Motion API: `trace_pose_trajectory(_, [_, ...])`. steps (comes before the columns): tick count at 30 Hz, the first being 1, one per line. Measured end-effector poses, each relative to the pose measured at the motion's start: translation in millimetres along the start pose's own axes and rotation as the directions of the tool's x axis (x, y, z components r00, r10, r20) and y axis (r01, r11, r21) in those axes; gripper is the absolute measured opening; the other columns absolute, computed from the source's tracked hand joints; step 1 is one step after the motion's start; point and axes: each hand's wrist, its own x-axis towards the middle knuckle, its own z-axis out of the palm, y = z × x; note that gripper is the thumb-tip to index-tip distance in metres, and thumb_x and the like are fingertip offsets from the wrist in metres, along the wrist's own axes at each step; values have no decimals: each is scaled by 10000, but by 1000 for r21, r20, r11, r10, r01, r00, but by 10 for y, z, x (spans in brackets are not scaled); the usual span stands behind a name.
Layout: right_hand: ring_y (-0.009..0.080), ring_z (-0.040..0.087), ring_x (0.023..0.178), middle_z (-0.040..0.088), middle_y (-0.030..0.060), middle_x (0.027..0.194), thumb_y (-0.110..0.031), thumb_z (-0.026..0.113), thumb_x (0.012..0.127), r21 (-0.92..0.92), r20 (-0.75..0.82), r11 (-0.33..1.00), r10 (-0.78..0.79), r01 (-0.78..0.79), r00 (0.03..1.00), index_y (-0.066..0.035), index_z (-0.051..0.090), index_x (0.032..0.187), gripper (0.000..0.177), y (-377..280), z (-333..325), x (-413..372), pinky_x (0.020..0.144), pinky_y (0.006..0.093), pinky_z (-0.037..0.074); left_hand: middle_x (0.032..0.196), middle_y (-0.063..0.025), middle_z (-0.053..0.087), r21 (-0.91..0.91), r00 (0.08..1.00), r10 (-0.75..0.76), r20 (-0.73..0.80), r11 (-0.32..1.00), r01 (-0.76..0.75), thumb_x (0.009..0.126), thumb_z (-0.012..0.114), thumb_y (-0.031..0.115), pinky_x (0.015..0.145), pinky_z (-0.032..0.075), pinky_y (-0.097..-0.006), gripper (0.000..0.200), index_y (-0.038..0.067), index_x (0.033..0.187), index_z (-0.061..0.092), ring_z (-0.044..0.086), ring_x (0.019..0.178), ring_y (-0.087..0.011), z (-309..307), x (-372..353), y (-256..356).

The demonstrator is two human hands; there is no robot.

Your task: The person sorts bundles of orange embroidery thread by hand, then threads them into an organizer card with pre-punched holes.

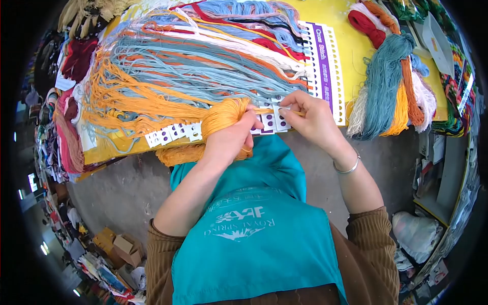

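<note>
My left hand is closed around a thick bundle of orange-yellow embroidery thread at the table's near edge. From it a thin strand runs right to my right hand, whose thumb and fingers pinch the strand close to a small white punched card. Whether those fingers also grip the card is hidden. More punched cards lie in a row along the edge, left of the bundle. Just beyond my hands spread long grey-blue threads, with loose orange threads to their left.
A white and purple "Cross Stitch" card with punched edges lies right of the threads. Farther right, teal skeins hang over the yellow table's edge beside several other colours. An orange bundle hangs below the near edge, above a teal apron.
</note>
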Motion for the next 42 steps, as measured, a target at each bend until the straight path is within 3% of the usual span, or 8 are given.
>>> trace_pose_trajectory(10, [211, 624, 587, 608, 99, 621, -263, 681, 852, -299, 13, 950, -92, 92, 996, -45, 597, 982, 268, -19, 25, 37, 546, 333, 463, 671, -9, 568, -234, 959, -18, 282, 968, 86, 939, 570, 216, 413, 292, -206, 180, 53, 988, 628, 402, 451, -45, 208, -132, 169])
trace_pose_trajectory(17, [95, 586, 606, 623, 43, 646, -242, 654, 909, 260, 114, 962, 59, -87, 992, -23, 556, 1045, 276, 50, -27, 87, 545, 263, 434, 676, -13, 579, 29, 979, -57, 195, 998, 53, 944, 524, 302, 491, 389, -276, 257, 76, 919, 644, 486, 516, -86, 259, 78, 76])
trace_pose_trajectory(23, [55, 518, 587, 595, -2, 634, -171, 678, 895, 351, 204, 926, 72, -141, 976, -19, 518, 1106, 305, 27, -135, 83, 522, 226, 380, 680, 17, 560, 476, 680, 713, 173, 544, -691, 937, 565, 275, 437, 349, -260, 204, 80, 903, 614, 494, 513, -71, 350, 242, -188])
trace_pose_trajectory(27, [64, 506, 572, 581, 15, 616, -226, 643, 920, 344, 138, 931, 80, -124, 987, -14, 517, 1109, 311, 39, -64, 89, 508, 242, 366, 680, 16, 530, -1, 951, 256, 176, 966, -260, 939, 548, 264, 413, 324, -242, 209, 85, 838, 585, 429, 449, -73, 330, 195, -4])
trace_pose_trajectory(32, [91, 518, 568, 568, 39, 598, -213, 612, 897, 172, 103, 979, 93, -110, 990, -8, 515, 1106, 309, 38, -59, 114, 515, 271, 383, 605, 27, 426, -666, 789, 43, 612, 566, 486, 955, 494, 218, 375, 270, -224, 195, 115, 790, 497, 314, 379, -60, -360, -120, 99])
trace_pose_trajectory(38, [57, 515, 599, 528, -16, 606, -73, 561, 868, 122, 180, 966, 205, -229, 962, -17, 506, 1117, 261, 8, -110, 166, 582, 222, 415, 623, 36, 402, -812, 985, 162, 65, 583, -43, 996, 425, 214, 382, 297, -230, 259, 106, 763, 460, 339, 401, -68, -1756, -883, 488])
trace_pose_trajectory(40, [57, 517, 601, 528, -17, 608, -72, 559, 866, 96, 174, 973, 193, -212, 966, -17, 510, 1116, 260, 17, -96, 161, 584, 218, 413, 613, 45, 374, -624, 693, -125, -710, 570, -535, 997, 433, 200, 394, 289, -224, 232, 95, 803, 503, 336, 419, -68, -1722, -772, 969])
trace_pose_trajectory(42, [76, 466, 534, 495, -6, 566, -95, 580, 841, 132, 128, 970, 189, -205, 974, -22, 529, 1086, 261, 18, -54, 140, 515, 261, 363, 628, 51, 420, -865, 876, 481, -23, 430, -258, 987, 472, 205, 411, 321, -202, 185, 75, 898, 571, 366, 448, -54, -3211, -515, 671])
